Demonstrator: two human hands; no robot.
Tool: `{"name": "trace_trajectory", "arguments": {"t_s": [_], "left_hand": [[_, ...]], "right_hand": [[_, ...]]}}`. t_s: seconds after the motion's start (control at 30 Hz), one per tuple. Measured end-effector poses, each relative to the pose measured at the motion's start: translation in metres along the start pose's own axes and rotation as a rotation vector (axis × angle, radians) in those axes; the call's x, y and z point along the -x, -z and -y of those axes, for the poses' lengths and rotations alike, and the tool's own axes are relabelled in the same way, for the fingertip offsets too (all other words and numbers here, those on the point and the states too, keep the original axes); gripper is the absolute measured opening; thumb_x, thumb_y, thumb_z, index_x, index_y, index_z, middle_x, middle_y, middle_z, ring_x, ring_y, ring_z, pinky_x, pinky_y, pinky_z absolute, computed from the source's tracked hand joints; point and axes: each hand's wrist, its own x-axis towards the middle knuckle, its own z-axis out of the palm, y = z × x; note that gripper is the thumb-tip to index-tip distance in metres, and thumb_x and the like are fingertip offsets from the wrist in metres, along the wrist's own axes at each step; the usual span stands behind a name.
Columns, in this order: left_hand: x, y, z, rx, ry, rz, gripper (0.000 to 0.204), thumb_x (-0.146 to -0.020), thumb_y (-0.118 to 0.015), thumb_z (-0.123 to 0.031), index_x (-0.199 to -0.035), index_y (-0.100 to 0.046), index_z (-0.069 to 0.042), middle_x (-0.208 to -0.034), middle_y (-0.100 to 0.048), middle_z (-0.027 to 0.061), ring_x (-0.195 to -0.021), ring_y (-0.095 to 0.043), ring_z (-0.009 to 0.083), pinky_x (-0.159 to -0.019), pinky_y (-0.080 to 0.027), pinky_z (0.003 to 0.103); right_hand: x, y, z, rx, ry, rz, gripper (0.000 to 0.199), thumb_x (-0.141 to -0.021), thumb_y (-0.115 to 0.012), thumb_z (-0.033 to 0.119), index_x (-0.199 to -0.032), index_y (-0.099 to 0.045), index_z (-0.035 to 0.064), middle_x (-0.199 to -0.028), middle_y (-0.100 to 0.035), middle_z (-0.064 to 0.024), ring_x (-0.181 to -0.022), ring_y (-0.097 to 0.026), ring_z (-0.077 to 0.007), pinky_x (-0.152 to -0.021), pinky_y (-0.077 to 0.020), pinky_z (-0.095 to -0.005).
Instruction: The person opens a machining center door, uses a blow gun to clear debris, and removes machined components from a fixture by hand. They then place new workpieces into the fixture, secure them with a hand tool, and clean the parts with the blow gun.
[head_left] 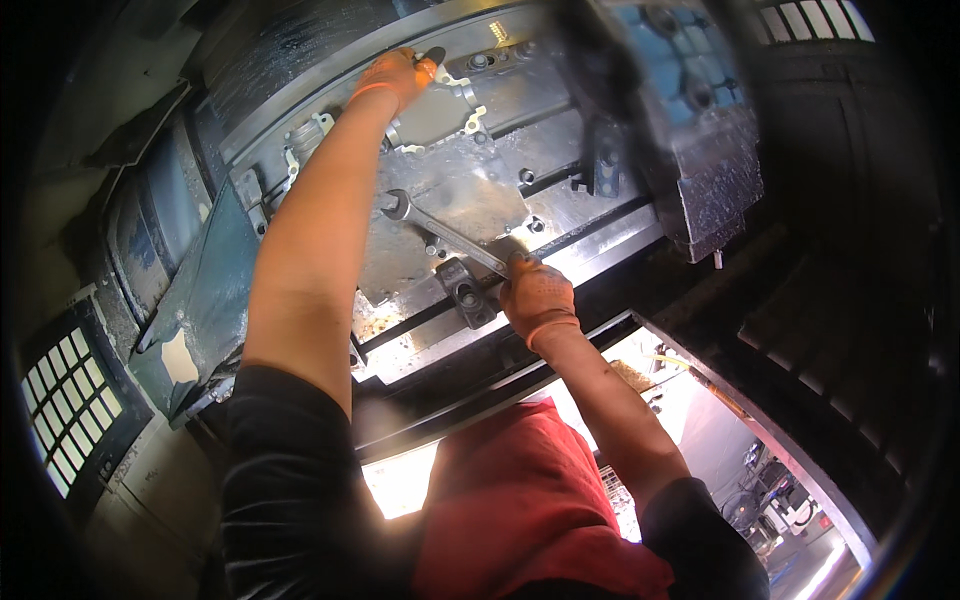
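Wrench (452, 236), smooth metal, gripped by right hand (540, 297); gloved left hand (392, 76), grip hard to tell; stained plate (455, 188)

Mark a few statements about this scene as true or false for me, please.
1. The right grip holds a wrench. True.
2. The left grip is higher in view than the right. True.
3. The wrench's open end lies beside the right grip. False: it is the far end.
4. The cloth in the lower middle is green. False: that cloth is red.
5. Both grips hold the wrench. False: only the right.
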Motion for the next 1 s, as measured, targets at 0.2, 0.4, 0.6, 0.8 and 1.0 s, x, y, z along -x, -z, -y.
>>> {"name": "trace_trajectory", "arguments": {"t_s": [0.2, 0.4, 0.6, 0.8, 1.0], "left_hand": [[0.002, 0.004, 0.008, -0.026, -0.022, -0.007, 0.060, -0.090, -0.057, -0.047, -0.135, -0.052, -0.008, -0.131, -0.058, 0.0149, -0.125, -0.053, 0.0299, -0.104, -0.040, 0.037], [0.006, 0.007, 0.005, -0.013, -0.034, -0.015, 0.056, -0.090, -0.056, -0.047, -0.132, -0.055, -0.009, -0.129, -0.059, 0.0166, -0.121, -0.054, 0.0314, -0.101, -0.042, 0.038], [0.005, 0.007, 0.012, -0.092, -0.102, -0.025, 0.052, -0.091, -0.054, -0.046, -0.127, -0.058, -0.008, -0.121, -0.063, 0.0164, -0.114, -0.058, 0.0326, -0.098, -0.043, 0.038], [0.003, 0.017, 0.001, -0.026, -0.114, 0.111, 0.071, -0.090, -0.044, -0.066, -0.130, -0.054, -0.008, -0.127, -0.058, 0.0219, -0.120, -0.054, 0.0364, -0.104, -0.038, 0.042], [-0.006, 0.002, 0.020, 0.017, -0.112, 0.008, 0.057, -0.090, -0.054, -0.053, -0.128, -0.058, -0.010, -0.114, -0.066, 0.0166, -0.108, -0.062, 0.0311, -0.096, -0.045, 0.039]], "right_hand": [[0.016, 0.010, -0.021, -0.401, 0.095, 0.175, 0.018, -0.087, -0.058, 0.018, -0.096, -0.060, 0.0022, -0.082, -0.065, -0.0180, -0.077, -0.065, -0.0306, -0.070, -0.0510, -0.0383], [0.001, -0.027, -0.050, -0.739, 0.036, 0.251, 0.027, -0.080, -0.064, 0.004, -0.107, -0.062, 0.0044, -0.087, -0.066, -0.0145, -0.080, -0.065, -0.0239, -0.073, -0.0499, -0.0308], [-0.012, -0.020, -0.015, -0.472, -0.039, 0.087, 0.036, -0.087, -0.059, 0.014, -0.122, -0.058, 0.0080, -0.091, -0.068, -0.0191, -0.082, -0.067, -0.0347, -0.073, -0.0522, -0.0368], [-0.012, -0.038, -0.009, -0.480, -0.061, 0.012, 0.041, -0.091, -0.053, 0.027, -0.130, -0.053, 0.0138, -0.089, -0.067, -0.0221, -0.084, -0.064, -0.0422, -0.073, -0.0510, -0.0464], [-0.004, -0.034, 0.001, -0.463, -0.054, 0.002, 0.035, -0.092, -0.051, 0.031, -0.122, -0.054, 0.0119, -0.090, -0.066, -0.0237, -0.088, -0.062, -0.0439, -0.077, -0.0501, -0.0491]]}}
